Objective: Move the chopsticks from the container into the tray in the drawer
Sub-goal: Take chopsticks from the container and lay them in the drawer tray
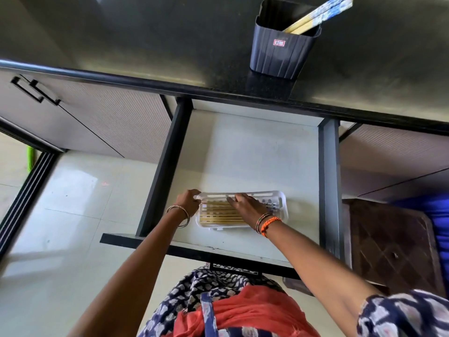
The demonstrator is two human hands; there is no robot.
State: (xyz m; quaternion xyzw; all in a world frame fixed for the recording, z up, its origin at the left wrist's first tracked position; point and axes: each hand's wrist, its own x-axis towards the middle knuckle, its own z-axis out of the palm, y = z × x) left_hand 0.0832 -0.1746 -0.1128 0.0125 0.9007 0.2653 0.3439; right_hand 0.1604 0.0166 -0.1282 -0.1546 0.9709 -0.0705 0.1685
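A white slotted tray (283, 203) lies in the open drawer (243, 152), near its front. Several wooden chopsticks (218, 215) lie lengthwise in it. My left hand (188, 201) grips the tray's left end. My right hand (247, 205) rests palm down over the chopsticks in the tray, fingers spread; whether it holds one I cannot tell. On the dark counter (145, 40) above stands a dark ribbed container (281, 52) with several chopsticks (320, 14) leaning out to the right, their upper ends patterned blue and white.
The drawer has black side rails (165, 166) and a black front edge (194, 249). A cabinet door with a black handle (34, 90) is at left. A dark wooden piece of furniture (393, 244) stands at right. Pale floor tiles lie below left.
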